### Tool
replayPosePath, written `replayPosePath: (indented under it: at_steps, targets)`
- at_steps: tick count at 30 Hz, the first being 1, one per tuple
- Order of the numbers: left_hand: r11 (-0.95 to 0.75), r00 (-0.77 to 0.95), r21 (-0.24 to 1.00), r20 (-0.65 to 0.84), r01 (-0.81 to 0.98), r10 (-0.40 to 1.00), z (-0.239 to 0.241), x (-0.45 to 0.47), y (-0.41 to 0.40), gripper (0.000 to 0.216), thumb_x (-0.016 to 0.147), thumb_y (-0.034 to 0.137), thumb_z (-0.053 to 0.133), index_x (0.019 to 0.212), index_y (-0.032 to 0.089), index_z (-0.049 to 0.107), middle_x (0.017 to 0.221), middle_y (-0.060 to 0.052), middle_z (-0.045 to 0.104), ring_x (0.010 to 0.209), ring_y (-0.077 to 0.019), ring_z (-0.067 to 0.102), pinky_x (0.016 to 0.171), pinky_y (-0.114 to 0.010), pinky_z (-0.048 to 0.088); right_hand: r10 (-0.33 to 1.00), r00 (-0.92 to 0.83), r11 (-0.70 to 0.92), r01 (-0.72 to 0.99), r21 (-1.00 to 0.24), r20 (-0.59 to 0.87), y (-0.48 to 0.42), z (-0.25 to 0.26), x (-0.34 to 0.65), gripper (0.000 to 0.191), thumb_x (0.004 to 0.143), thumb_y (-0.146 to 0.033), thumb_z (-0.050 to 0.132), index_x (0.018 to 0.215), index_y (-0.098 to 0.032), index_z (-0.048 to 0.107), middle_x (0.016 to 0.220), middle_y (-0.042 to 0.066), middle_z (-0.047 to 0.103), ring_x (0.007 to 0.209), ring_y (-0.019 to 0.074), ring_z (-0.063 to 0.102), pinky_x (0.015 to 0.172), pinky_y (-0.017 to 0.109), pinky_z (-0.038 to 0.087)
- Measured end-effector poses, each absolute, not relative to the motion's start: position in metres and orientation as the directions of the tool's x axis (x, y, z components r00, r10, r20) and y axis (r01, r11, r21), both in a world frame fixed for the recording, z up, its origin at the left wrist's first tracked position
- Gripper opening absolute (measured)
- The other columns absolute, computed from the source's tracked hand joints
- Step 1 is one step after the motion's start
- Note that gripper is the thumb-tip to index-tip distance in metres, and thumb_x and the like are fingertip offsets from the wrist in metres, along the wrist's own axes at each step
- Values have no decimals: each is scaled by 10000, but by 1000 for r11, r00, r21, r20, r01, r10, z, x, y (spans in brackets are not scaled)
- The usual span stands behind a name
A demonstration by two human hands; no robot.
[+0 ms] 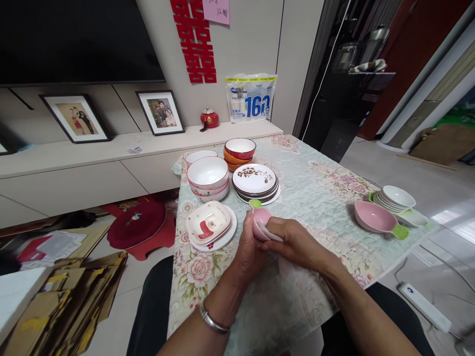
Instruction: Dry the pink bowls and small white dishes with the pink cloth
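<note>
My left hand (248, 249) grips a small pink dish (261, 218) with a green handle tip, held above the near middle of the floral tablecloth (319, 193). My right hand (295, 243) is closed on a white cloth (267, 233), pressing it against the dish. Just left of my hands sits a square white dish with a red figure (208, 222) on a round white plate. A silver bracelet circles my left wrist.
Further back stand stacked white bowls (208, 178), a stack of brown-patterned plates (255, 182) and red and orange bowls (239, 151). At the right edge lie a pink handled dish (374, 217) and stacked small white saucers (397, 199). Cardboard (67, 301) litters the floor left.
</note>
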State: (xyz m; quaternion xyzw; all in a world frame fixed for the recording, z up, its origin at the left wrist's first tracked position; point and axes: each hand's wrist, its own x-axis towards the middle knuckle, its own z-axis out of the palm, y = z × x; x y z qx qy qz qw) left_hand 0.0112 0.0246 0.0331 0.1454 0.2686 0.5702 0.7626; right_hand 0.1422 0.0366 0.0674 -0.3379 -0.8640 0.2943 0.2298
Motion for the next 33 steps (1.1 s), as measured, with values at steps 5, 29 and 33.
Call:
replayPosePath:
  at_steps: [5,29,33]
  targets:
    - [327,233,535,-237,-779,943,28,9,25,497,816,561,654,1069,134,689,997,-109,733,923,-237,670,795,-323,525,834,-537,313,272,-910,126,44,63,151,240,857,-365,667,721,-180,597,735,-21,548,694,130,506,625,235,387]
    - [258,217,561,-140,-787,966,20,11,26,355,736,268,820,1022,89,707,1051,-132,745,1095,-270,658,1018,-421,481,998,60,28,99,-995,34,76,25,174,412,764,-561,709,843,-159,666,681,-8,604,609,144,498,559,250,375]
    - [249,209,630,-139,-736,968,19,15,24,365,686,297,854,955,94,714,930,-114,754,1049,-280,673,983,-420,489,956,16,261,415,-872,293,75,28,173,385,912,-533,537,806,-180,648,729,6,603,696,170,516,644,287,386]
